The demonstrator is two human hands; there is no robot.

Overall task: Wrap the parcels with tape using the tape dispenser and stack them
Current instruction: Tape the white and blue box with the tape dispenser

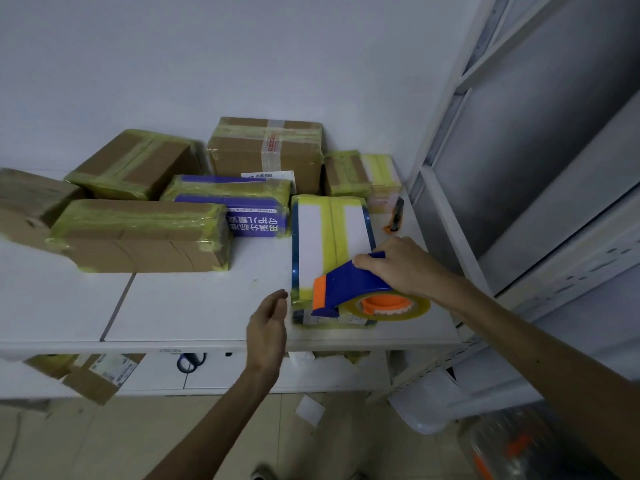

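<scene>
On the white counter [207, 306], the right hand [398, 265] grips a blue tape dispenser [349, 285] against a white parcel's [311, 244] near end. The left hand [268, 323] hovers beside it, fingers relaxed, holding nothing. Best to brace the parcel, then pull the tape straight.

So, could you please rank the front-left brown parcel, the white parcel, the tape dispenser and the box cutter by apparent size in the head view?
1. front-left brown parcel
2. white parcel, a close second and partly covered
3. tape dispenser
4. box cutter, clearly smallest
</scene>
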